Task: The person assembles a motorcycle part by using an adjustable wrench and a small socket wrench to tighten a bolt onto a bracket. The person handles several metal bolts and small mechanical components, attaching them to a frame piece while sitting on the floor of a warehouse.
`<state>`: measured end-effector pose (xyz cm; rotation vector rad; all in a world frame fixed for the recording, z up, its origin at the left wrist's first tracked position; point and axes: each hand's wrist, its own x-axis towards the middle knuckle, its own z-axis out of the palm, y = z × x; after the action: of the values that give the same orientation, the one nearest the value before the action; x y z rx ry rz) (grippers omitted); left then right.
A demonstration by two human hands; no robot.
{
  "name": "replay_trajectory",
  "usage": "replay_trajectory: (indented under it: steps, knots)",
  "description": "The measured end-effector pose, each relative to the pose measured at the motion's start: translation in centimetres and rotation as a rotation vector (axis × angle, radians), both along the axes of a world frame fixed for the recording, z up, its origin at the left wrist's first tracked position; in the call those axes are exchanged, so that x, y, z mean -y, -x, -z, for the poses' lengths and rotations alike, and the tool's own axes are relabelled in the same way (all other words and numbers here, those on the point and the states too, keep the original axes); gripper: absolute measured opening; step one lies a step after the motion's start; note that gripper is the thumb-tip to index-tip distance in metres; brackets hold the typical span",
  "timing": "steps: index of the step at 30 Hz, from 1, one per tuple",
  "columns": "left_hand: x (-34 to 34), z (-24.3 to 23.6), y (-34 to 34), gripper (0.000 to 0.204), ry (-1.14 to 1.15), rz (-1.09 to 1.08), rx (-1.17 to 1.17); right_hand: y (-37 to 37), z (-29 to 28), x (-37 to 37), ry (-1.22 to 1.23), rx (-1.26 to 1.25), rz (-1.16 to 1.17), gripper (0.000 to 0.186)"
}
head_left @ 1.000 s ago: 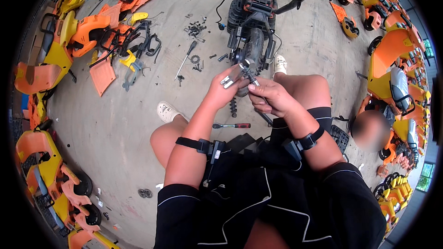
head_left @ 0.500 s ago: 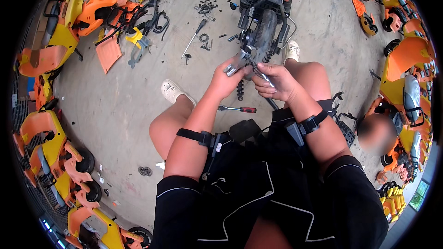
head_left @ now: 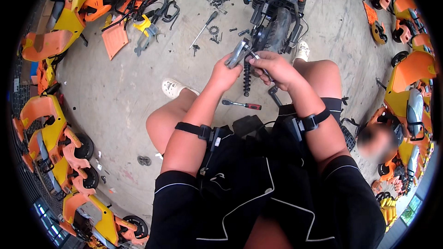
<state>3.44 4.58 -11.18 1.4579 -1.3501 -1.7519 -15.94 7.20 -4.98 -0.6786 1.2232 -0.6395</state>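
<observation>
My left hand (head_left: 224, 74) is closed round a silver metal tool (head_left: 237, 53) that looks like pliers, its upper end raised. My right hand (head_left: 276, 68) grips a slim shiny metal tool (head_left: 261, 68), perhaps a wrench; its upper end meets the silver tool between the hands. Whether a small part is pinched there, I cannot tell. Just beyond stands a partly stripped vehicle with a black tyre (head_left: 279, 30). Below and between my hands a black coil-spring shock absorber (head_left: 247, 80) shows, its upper end hidden. A ratchet (head_left: 242, 104) with a red and black handle lies on the floor nearer me.
On the floor ahead lie a long screwdriver (head_left: 203, 30), a toothed ring (head_left: 213, 30) and a pile of bolts (head_left: 218, 1). Black brackets (head_left: 161, 7) and orange panels are heaped far left. Yellow-orange scooters (head_left: 48, 124) line both sides. Another person (head_left: 376, 140) is at the right.
The view has shifted, so the floor items sit further right. The silver tool in my left hand has turned more upright. My right hand still grips its tool, with the fingers curled differently.
</observation>
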Motion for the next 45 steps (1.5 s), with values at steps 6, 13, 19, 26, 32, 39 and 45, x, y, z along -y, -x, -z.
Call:
replay_trajectory:
  steps: [6, 13, 19, 26, 32, 39, 45]
  knots:
    - [1.8, 0.5, -1.0, 0.042, 0.165, 0.155, -0.114, 1.3, 1.0, 0.2, -0.182, 0.482, -0.120, 0.030]
    - [2.6, -0.5, -0.8, 0.042, 0.138, 0.165, 0.264, -2.8, 2.2, 0.0, 0.571, -1.311, -0.258, 0.038]
    - [2.5, -0.7, -1.2, 0.041, 0.114, 0.092, -0.006, 0.7, -1.6, 1.8, -0.096, 0.377, 0.032, 0.036]
    - [3.3, -1.0, -1.1, 0.044, 0.312, 0.106, 0.039, -0.7, -1.8, 1.7, 0.099, 0.053, -0.107, 0.032]
    - [3.4, -1.3, -0.7, 0.045, 0.279, 0.141, 0.145, -2.9, -1.6, 0.5, 0.736, -1.142, -0.196, 0.024]
    - [3.3, 0.6, -0.6, 0.020, 0.167, 0.171, 0.171, -1.5, 0.5, 1.2, 0.746, -1.277, -0.292, 0.025]
    - [3.9, 1.0, 1.7, 0.011, -0.008, 0.150, 0.174, 2.4, 0.3, 4.3, 1.158, -1.726, -0.849, 0.024]
